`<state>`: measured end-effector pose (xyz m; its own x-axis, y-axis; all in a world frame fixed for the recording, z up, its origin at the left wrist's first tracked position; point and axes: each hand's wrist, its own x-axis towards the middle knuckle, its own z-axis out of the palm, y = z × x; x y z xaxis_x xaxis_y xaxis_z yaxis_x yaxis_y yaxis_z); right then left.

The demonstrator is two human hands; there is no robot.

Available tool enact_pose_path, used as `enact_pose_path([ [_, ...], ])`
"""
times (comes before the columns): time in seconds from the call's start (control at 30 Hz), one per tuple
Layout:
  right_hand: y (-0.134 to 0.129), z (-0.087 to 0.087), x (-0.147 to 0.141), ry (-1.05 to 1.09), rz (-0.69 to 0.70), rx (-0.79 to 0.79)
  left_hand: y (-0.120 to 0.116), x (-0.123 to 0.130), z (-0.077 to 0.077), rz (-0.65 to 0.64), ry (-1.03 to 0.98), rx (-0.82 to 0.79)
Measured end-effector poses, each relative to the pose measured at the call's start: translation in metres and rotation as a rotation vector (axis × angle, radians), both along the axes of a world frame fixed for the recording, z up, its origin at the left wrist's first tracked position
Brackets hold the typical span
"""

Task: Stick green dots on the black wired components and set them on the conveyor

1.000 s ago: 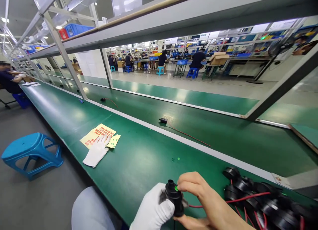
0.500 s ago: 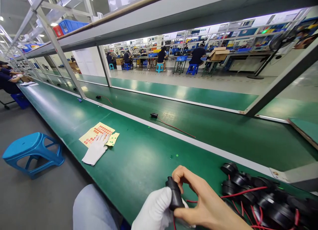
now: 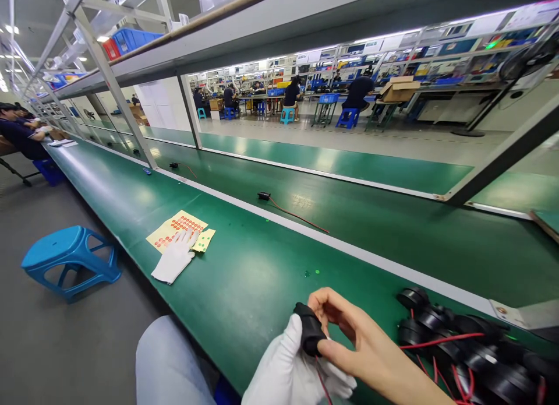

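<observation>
A black cylindrical part with a thin red-and-black wire hanging below it is held over the near edge of the green bench. My left hand, in a white glove, is closed around it from the left, thumb along its side. My bare right hand grips the same part from the right, thumb at its lower end and fingertips at its far side, partly hidden. To the right lies a pile of black round parts with red wires.
A white glove lies on a yellow sheet of red stickers, beside a small sheet of green dots. Beyond the white rail, a wired black part lies on the green belt. A blue stool stands left; slanted posts carry the shelf.
The black part has tilted in my hands, and more of the left glove's fingers and the hanging wire show. The wired part beyond the rail has shifted left along the belt.
</observation>
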<state>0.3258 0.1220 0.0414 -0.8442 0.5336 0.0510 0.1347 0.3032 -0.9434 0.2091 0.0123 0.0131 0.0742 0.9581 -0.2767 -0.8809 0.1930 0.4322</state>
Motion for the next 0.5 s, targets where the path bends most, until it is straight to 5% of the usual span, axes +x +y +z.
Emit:
enact_pose_path([
  [0.13,0.003,-0.001,0.007,0.231,0.051,0.331,-0.005,-0.012,0.012,0.077,0.556,0.074],
  [0.27,0.004,0.005,0.012,0.22,0.134,0.35,-0.01,-0.026,0.016,0.188,1.122,0.022],
  [0.5,-0.002,0.015,0.012,0.215,0.122,0.347,-0.015,-0.03,0.009,0.359,1.479,0.26],
])
